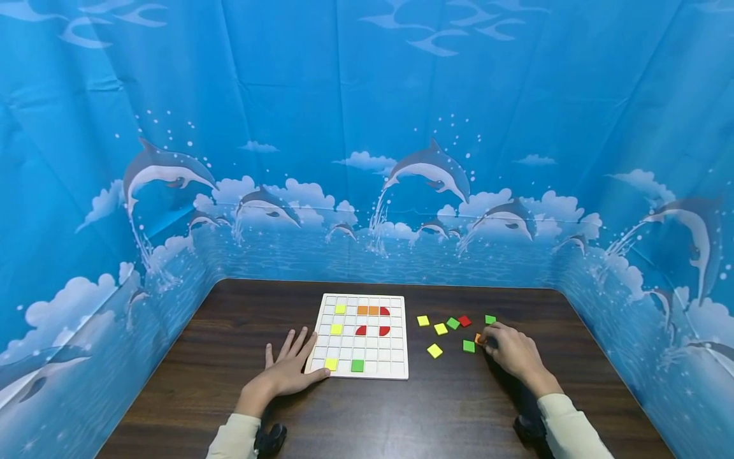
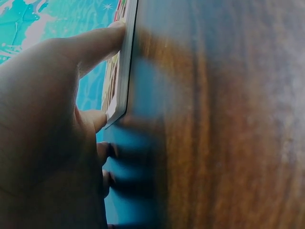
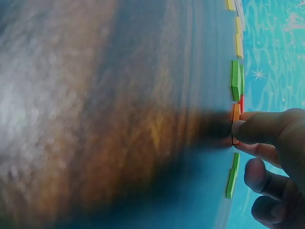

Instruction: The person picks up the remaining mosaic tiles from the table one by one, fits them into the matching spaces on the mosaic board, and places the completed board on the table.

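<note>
A white grid board (image 1: 373,353) lies on the dark table, with yellow, orange and green squares and red quarter-round pieces in some of its cells. My left hand (image 1: 282,373) rests at the board's lower left corner, fingers spread, with the thumb along the front edge. In the left wrist view the thumb (image 2: 102,45) touches the board's edge (image 2: 125,71). Right of the board, among loose tiles, my right hand (image 1: 514,352) pinches an orange tile (image 3: 236,112) between thumb and fingers. The fingers partly hide this tile in the head view.
Around the right hand lie green tiles (image 1: 468,346), a red tile (image 1: 464,321) and yellow tiles (image 1: 434,351). The table (image 1: 367,421) is dark wood grain. A blue dolphin-print curtain (image 1: 338,159) stands along its back and sides.
</note>
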Motion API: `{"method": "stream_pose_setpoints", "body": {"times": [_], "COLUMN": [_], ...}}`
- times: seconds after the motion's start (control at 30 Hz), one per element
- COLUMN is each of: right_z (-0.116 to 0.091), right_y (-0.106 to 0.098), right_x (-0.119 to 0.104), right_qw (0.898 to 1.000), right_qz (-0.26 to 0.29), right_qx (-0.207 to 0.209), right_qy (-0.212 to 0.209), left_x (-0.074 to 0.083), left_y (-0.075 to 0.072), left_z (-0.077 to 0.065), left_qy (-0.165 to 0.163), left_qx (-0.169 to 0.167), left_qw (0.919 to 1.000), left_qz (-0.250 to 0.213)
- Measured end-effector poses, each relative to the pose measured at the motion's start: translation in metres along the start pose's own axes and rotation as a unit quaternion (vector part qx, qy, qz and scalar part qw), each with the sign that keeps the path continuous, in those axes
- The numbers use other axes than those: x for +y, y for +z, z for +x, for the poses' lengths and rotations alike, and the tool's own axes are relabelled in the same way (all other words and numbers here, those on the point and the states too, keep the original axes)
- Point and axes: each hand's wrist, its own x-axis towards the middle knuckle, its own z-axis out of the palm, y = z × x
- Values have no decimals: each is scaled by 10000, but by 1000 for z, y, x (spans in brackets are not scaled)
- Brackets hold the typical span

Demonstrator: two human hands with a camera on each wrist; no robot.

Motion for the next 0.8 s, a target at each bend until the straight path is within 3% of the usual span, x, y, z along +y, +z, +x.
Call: {"method": "stream_pose_setpoints", "body": {"times": [0.13, 0.33, 0.6, 0.8], "right_z": [1, 1, 2, 1], "right_y": [1, -2, -2, -3], "right_x": [-1, -3, -4, -6], "right_qw": [9999, 9999, 10000, 9997], "right_qz": [-68, -15, -36, 154], "right_qx": [-56, -128, -27, 83], "right_qy": [82, 115, 23, 174], "left_x": [2, 3, -7, -2], "left_y": [-2, -3, 5, 1], "left_z": [0, -2, 4, 1], "left_qy": [-115, 14, -7, 9], "left_qx": [-111, -104, -25, -69], "left_qw": [9999, 9998, 10000, 10000], "left_qz": [58, -139, 51, 1]}}
